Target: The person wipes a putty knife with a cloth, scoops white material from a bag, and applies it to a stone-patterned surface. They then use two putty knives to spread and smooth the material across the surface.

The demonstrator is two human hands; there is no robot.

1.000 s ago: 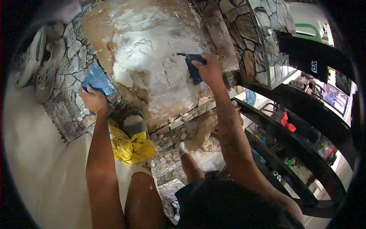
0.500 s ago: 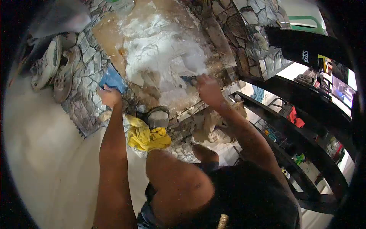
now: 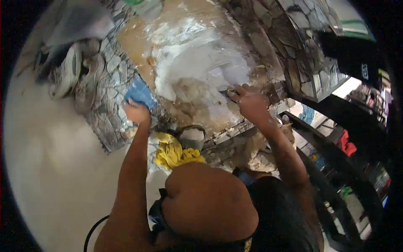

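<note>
My left hand (image 3: 136, 112) grips a flat blue piece (image 3: 141, 93) over the stone-patterned surface, left of the board. My right hand (image 3: 248, 101) is closed round a dark-edged tool (image 3: 228, 95), whose blade is partly hidden and lies against the white paste. Wet white paste (image 3: 197, 63) and loose powder cover the middle of the brown board (image 3: 132, 38). Below the board stands a small bucket (image 3: 192, 137) with pale contents, beside a crumpled yellow cloth (image 3: 170, 153).
A pair of shoes (image 3: 69, 71) stands at the left by a clear plastic bag (image 3: 84, 21). Dark railing bars (image 3: 336, 117) run down the right side. A beige crumpled bag (image 3: 260, 155) lies below my right forearm. My bare knee (image 3: 210, 201) is in front.
The view has shifted, so the board and both hands appear further right and slightly lower. Powder in the middle looks wetter and more spread. Both hands keep their grips.
</note>
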